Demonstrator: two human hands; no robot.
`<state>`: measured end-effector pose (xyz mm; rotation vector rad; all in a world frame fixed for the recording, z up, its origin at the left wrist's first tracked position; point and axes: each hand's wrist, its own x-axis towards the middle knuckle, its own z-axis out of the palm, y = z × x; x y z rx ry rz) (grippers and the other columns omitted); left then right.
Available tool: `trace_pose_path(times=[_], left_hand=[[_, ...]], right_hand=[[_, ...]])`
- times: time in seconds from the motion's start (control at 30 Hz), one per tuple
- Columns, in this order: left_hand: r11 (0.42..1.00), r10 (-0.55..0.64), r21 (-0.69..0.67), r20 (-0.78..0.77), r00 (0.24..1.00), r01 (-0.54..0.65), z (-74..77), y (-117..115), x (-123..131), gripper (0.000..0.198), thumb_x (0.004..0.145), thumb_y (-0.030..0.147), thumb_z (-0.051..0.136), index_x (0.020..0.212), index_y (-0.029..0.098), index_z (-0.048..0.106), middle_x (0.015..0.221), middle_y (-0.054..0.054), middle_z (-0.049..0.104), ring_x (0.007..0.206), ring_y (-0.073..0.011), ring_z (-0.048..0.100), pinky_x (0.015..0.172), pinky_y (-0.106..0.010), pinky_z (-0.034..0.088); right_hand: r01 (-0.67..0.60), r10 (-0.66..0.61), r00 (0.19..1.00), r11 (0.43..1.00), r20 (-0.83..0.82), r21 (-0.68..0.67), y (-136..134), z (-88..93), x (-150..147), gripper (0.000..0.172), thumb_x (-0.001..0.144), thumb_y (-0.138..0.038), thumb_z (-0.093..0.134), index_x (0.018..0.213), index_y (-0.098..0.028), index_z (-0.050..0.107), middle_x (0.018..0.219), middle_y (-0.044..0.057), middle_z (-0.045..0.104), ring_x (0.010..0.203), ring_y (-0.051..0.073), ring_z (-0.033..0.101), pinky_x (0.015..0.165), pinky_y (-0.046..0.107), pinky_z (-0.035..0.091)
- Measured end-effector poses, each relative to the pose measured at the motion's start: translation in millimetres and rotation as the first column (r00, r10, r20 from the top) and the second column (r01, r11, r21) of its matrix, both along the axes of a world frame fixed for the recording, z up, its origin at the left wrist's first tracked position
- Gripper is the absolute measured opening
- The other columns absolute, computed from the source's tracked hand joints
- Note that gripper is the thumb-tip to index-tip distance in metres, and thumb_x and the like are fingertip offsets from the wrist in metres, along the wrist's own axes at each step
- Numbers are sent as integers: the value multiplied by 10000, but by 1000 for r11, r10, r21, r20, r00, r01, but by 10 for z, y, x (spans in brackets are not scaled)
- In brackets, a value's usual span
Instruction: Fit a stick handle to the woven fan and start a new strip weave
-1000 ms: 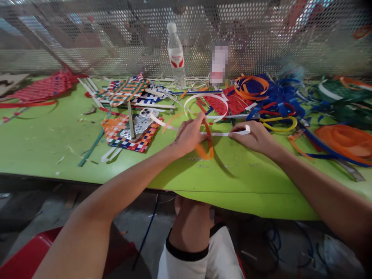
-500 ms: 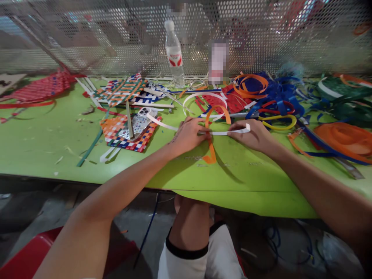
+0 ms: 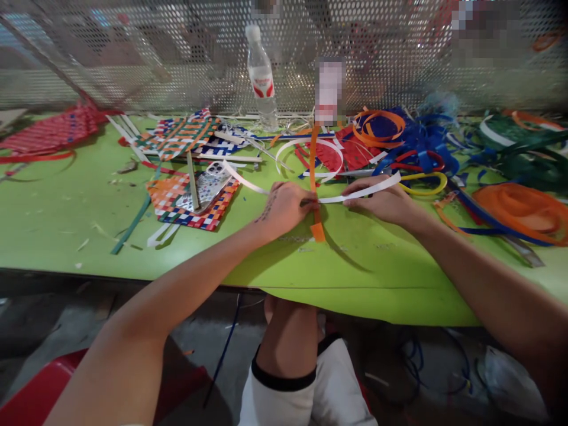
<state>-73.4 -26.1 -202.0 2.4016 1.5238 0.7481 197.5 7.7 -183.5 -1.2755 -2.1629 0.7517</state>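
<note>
My left hand [image 3: 290, 204] pinches the place where an orange strip [image 3: 313, 160] crosses a white strip [image 3: 332, 200]. The orange strip stands up from the fingers toward the back, and its folded lower end hangs below them. The white strip runs sideways: one end sticks out to the left past my left hand, the other rises to the right. My right hand [image 3: 375, 198] is closed on the white strip's right part, thumb and fingers together. Both hands are just above the green table [image 3: 337, 266].
A woven piece [image 3: 168, 198] with a phone [image 3: 204, 186] on it lies left. Behind stand a water bottle [image 3: 262, 83] and a perforated metal screen [image 3: 177, 59]. An orange coil [image 3: 519, 207], yellow-handled scissors [image 3: 426, 184] and blue strips [image 3: 412, 139] crowd the right.
The orange strip's upper part, curled over before, now stands straight up. The white strip's right end reaches farther right and higher. My left fingers have closed tighter on the crossing.
</note>
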Motion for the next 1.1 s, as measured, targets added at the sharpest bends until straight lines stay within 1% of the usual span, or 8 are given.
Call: trace_pose_path(times=[0.13,0.3,0.37,0.5,0.7,0.87,0.97,1.1], left_hand=[[1000,1,-6,15,1000,-1,20,1,3,123,953,291,799,1036,322,883,1122,-18,861,1135,-315,782,1104,-557,531],[996,-54,-66,84,995,59,-17,14,-9,169,976,243,755,1075,287,885,1174,-45,851,1089,-282,801,1035,-469,623],[993,-68,-91,90,994,76,-35,-29,-8,188,999,246,731,1116,266,877,1211,-62,841,1175,-297,786,1067,-468,623],[992,-72,-103,75,995,79,-48,-203,6,232,1054,262,665,1192,232,849,1285,-88,818,1386,-320,689,1179,-507,568],[985,-67,-147,128,990,85,-23,-588,-16,265,1059,311,659,1263,272,824,1363,-55,789,1448,-298,643,1220,-484,549],[987,-58,-138,149,987,79,-67,-1179,-57,294,1033,324,702,1302,276,809,1436,-43,745,1477,-297,617,1278,-516,502],[990,-72,-105,177,982,91,-111,-1457,-76,308,1039,332,701,1326,269,793,1453,-44,732,1479,-273,617,1319,-501,455],[996,-78,-29,212,974,87,-153,-1530,-81,350,1031,364,716,1347,228,778,1447,-75,736,1466,-272,628,1326,-495,442]], right_hand=[[-19,23,997,998,-73,54,13,-32,-7,239,818,-460,845,927,-247,854,937,67,816,848,275,726,780,418,573],[-43,46,995,998,-93,36,31,-76,-45,399,857,-637,798,932,-249,852,908,69,808,805,265,713,740,415,563],[-70,72,992,997,-106,29,29,-79,-44,406,848,-651,797,924,-257,857,895,67,808,805,266,715,730,411,564],[-178,170,976,983,-132,-47,18,-35,-22,362,788,-607,849,892,-261,861,847,60,815,783,262,727,724,391,571],[-322,304,944,936,-129,-146,-40,155,-41,311,802,-555,855,874,-254,869,875,59,836,803,253,754,754,369,594],[-462,449,886,843,-112,-277,-478,264,-71,214,826,-464,837,882,-259,866,868,39,840,809,248,761,768,365,591],[-375,343,926,884,-158,-278,-895,210,-45,170,873,-411,798,928,-263,860,940,47,848,878,253,771,827,378,600],[-211,159,958,954,-239,-214,-1241,4,20,223,884,-458,780,969,-265,855,1054,71,847,973,281,776,909,434,614]])
